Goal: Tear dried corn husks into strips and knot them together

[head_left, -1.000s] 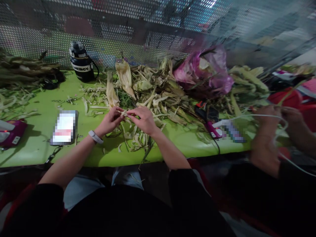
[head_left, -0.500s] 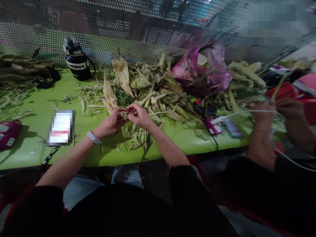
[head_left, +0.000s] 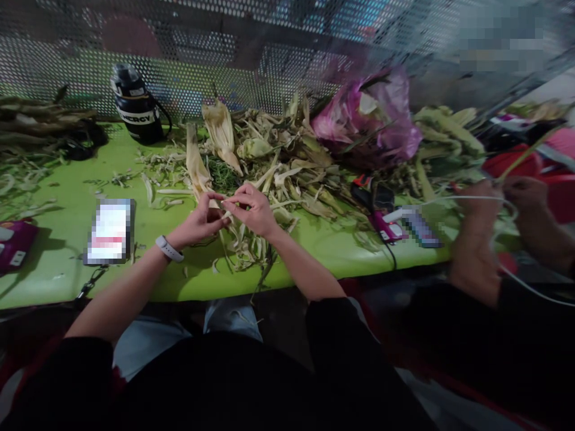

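Note:
My left hand (head_left: 202, 221), with a pale band on its wrist, has curled fingers meeting the right fingertips. My right hand (head_left: 254, 209) pinches with thumb and forefinger at that meeting point. Something small and pale shows between the fingertips, too small to name. Shredded husk strips (head_left: 251, 251) lie just below the hands. Right beyond them stand a dry corn husk (head_left: 196, 161) and a wider, open husk (head_left: 220, 129). Thin green shreds (head_left: 224, 176) sit between these, and a heap of husks (head_left: 309, 179) spreads to the right.
A black bottle (head_left: 140, 108) stands at the back left of the green table (head_left: 179, 287). A phone (head_left: 110, 230) lies left of my hands. At the right are a pink plastic bag (head_left: 368, 129), a purple power bank (head_left: 390, 228), another phone (head_left: 422, 227) and a co-worker's hands (head_left: 503, 197).
My left fingers have spread a little, with the thumb now stretched rightward. My right hand has shifted slightly up and left. The co-worker's green strip has tilted further right.

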Demonstrator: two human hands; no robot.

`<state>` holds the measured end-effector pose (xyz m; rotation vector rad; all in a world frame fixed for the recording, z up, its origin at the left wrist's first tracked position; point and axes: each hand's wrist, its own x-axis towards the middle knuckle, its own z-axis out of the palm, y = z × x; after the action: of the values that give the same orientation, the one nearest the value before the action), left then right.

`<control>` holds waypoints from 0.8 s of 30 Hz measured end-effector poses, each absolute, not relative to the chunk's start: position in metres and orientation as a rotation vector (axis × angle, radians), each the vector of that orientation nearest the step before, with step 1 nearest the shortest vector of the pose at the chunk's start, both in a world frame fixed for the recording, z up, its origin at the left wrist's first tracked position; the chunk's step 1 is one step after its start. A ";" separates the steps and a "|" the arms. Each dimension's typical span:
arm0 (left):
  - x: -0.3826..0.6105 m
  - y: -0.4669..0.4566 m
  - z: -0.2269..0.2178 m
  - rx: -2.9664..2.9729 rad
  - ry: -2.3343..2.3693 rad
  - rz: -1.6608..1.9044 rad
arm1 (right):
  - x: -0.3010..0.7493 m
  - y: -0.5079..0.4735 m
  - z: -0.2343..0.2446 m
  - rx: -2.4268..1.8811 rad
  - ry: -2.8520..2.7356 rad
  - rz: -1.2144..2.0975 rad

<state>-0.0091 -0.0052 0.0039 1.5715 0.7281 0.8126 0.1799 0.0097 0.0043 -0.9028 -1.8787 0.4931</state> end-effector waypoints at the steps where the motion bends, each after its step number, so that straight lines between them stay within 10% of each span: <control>1: -0.009 -0.005 0.005 1.509 0.720 0.830 | 0.179 0.008 0.005 -0.888 -1.858 0.461; 24: -0.008 -0.011 0.016 1.567 0.527 0.293 | 0.172 0.009 0.007 -0.746 -1.701 0.967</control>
<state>-0.0085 -0.0114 0.0162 1.5666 0.5275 0.2934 0.1719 0.0089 0.0070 -0.7462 -1.7011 0.9673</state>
